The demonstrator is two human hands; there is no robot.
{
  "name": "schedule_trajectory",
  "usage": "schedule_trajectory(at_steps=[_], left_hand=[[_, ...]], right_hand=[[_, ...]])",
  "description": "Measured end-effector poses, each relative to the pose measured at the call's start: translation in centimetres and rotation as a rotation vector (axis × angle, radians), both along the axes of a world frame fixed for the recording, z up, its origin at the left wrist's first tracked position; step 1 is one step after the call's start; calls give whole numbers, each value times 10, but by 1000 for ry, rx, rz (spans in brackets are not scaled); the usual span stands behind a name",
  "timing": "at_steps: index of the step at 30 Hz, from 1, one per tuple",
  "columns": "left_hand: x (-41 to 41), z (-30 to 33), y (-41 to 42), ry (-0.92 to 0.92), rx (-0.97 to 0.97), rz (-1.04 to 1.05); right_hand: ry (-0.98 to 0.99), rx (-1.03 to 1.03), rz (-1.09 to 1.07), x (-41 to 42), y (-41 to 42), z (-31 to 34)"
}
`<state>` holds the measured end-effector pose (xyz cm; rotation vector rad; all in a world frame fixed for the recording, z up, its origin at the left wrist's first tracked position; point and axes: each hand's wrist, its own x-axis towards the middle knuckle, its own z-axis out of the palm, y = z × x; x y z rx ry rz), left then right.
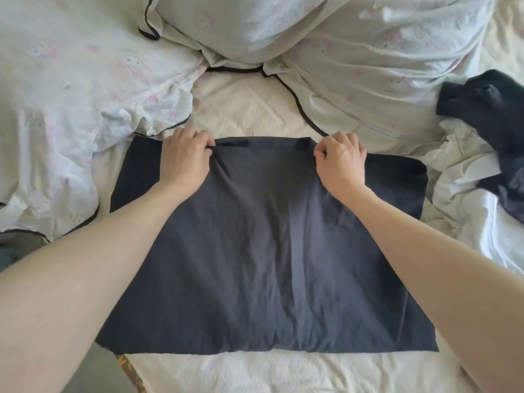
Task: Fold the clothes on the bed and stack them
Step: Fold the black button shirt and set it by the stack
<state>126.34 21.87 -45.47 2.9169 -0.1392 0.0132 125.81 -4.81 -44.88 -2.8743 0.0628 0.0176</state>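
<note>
Head view: dark garment [263,251] spread flat on bed [241,109], far edge under fingertips. Left hand [184,160] and right hand [340,163] each pinch that edge, fingers curled, likely to lift it for fold toward body. Cloth thin, matte, softly creased. Beyond fingers: rumpled pale quilt [85,95]. Right of right fingers: unfolded dark and white clothes [487,154], heaped.

A pale duvet [65,109] with a faint pink print and dark piping is bunched along the far left of the cream bed sheet [241,109]. Two pillows [215,26] in matching covers are heaped at the far edge, the right-hand one [382,66] slumped toward the far right corner.
</note>
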Motion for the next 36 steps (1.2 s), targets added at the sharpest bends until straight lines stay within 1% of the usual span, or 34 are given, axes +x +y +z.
schedule_trajectory(at_steps=[3,5,8,10,13,16,19,21,24,26,29,32,34,36], left_hand=[[-5,7,-1,-24,-16,11],[-20,10,-3,-34,-21,-32],[-75,10,-14,-39,-56,-101],[-128,5,-24,20,-46,-142],[-197,-10,-37,180,6,-240],[-224,-25,-22,267,147,-377],[-214,-31,8,277,266,-425],[-205,-28,20,257,281,-369],[-208,-17,19,240,228,-201],[-220,-8,12,242,175,-108],[-254,2,-11,299,110,-105],[-283,6,-34,405,67,-126],[-294,4,-41,482,73,-93],[-299,-2,-41,522,84,-41]], right_hand=[[-2,79,-75,-9,2,2],[-3,156,-121,-26,8,3],[-15,240,-101,-74,22,3],[-2,247,-29,-121,32,0],[58,169,137,-195,41,-11],[194,55,271,-243,28,-25],[287,-66,271,-261,-14,-33],[301,-123,224,-264,-46,-31],[274,-124,49,-272,-82,-19],[258,-62,-175,-280,-96,-10],[254,184,-628,-292,-106,1],[327,468,-951,-298,-111,5],[344,655,-1129,-297,-117,6],[364,716,-1181,-292,-125,4]])
